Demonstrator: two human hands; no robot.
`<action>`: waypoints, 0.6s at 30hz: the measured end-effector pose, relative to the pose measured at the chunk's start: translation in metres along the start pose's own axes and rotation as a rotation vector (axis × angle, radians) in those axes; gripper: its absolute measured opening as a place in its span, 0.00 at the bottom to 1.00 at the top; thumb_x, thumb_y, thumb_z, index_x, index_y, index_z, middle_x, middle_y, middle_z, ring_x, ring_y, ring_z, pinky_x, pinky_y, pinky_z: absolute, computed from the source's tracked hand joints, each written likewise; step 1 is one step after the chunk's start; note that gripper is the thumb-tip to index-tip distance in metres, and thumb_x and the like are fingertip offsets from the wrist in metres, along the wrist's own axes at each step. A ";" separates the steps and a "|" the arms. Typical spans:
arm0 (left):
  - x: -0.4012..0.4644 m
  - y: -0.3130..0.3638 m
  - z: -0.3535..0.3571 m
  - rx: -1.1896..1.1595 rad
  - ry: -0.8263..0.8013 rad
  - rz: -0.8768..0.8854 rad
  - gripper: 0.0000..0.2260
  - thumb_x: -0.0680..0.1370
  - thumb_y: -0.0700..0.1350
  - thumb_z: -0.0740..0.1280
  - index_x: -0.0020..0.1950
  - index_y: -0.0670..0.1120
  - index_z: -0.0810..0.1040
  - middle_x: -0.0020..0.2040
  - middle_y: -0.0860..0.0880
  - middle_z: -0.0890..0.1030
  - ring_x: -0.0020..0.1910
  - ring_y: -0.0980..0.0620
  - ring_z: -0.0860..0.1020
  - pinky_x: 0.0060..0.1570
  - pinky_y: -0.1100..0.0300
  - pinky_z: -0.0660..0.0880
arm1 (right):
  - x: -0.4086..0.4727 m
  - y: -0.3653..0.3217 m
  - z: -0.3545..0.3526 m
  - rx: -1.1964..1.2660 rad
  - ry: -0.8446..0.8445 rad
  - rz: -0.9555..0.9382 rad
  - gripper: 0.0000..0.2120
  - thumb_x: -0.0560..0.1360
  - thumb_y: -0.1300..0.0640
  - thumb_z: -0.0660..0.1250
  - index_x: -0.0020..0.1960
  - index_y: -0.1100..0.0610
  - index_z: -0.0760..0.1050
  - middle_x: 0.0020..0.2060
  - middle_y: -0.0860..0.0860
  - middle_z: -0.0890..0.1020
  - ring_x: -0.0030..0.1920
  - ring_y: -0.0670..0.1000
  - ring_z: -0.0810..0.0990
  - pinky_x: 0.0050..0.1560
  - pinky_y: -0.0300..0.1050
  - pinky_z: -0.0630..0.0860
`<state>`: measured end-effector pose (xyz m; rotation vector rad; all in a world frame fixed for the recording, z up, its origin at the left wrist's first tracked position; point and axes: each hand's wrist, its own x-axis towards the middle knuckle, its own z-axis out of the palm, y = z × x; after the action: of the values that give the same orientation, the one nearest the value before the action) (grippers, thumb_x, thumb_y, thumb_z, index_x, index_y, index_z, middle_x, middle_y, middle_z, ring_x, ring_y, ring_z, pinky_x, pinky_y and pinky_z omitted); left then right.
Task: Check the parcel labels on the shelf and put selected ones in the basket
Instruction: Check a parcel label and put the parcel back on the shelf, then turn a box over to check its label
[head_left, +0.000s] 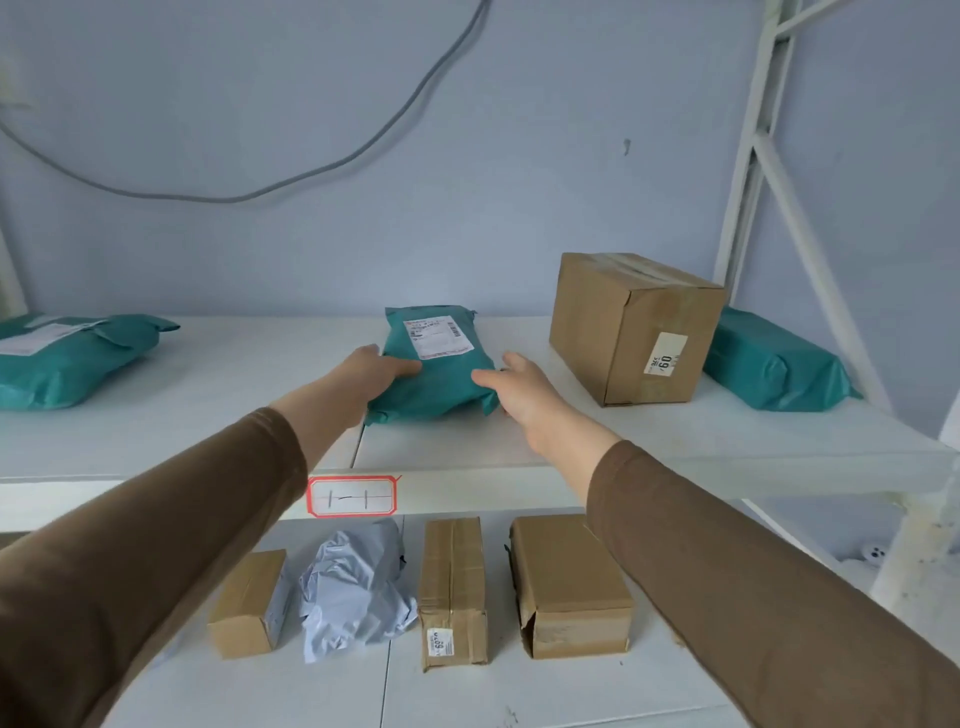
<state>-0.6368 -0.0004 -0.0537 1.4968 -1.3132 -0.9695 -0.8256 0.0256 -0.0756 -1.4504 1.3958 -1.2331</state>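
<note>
A teal mailer parcel (435, 358) with a white label on top lies in the middle of the upper white shelf (208, 415). My left hand (371, 376) holds its left edge, thumb on top of the bag. On the opposite edge my right hand (517, 387) grips it, thumb laid over the teal plastic and fingers hidden behind it. Both arms reach forward in brown sleeves. No basket is in view.
On the upper shelf: a teal parcel (67, 358) far left, a cardboard box (631, 327) with a sticker at right, another teal parcel (774, 369) behind it. The lower shelf holds several cardboard boxes (569, 587) and a crumpled grey mailer (353, 587). A white frame post (753, 145) stands at right.
</note>
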 end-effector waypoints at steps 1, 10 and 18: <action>-0.001 0.008 -0.001 0.036 0.051 0.048 0.36 0.79 0.49 0.73 0.82 0.46 0.60 0.77 0.45 0.70 0.69 0.41 0.74 0.61 0.53 0.75 | -0.003 -0.004 -0.009 -0.066 0.037 -0.071 0.31 0.81 0.55 0.67 0.80 0.59 0.61 0.73 0.54 0.73 0.70 0.54 0.73 0.67 0.46 0.70; -0.048 0.106 0.091 -0.051 -0.279 0.338 0.37 0.81 0.54 0.68 0.85 0.52 0.51 0.83 0.54 0.57 0.81 0.48 0.60 0.73 0.57 0.58 | -0.020 -0.056 -0.138 -0.377 0.489 -0.532 0.22 0.82 0.45 0.63 0.76 0.44 0.68 0.74 0.44 0.71 0.75 0.45 0.65 0.69 0.42 0.63; -0.054 0.132 0.181 -0.201 -0.456 0.161 0.11 0.83 0.56 0.63 0.60 0.52 0.75 0.62 0.52 0.77 0.62 0.50 0.72 0.52 0.63 0.65 | 0.017 -0.029 -0.222 -0.153 0.620 -0.086 0.33 0.82 0.42 0.62 0.82 0.51 0.57 0.81 0.51 0.63 0.80 0.56 0.61 0.77 0.55 0.63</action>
<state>-0.8538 0.0252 0.0196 1.0334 -1.5718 -1.3427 -1.0333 0.0335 0.0084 -1.2883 1.8780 -1.7600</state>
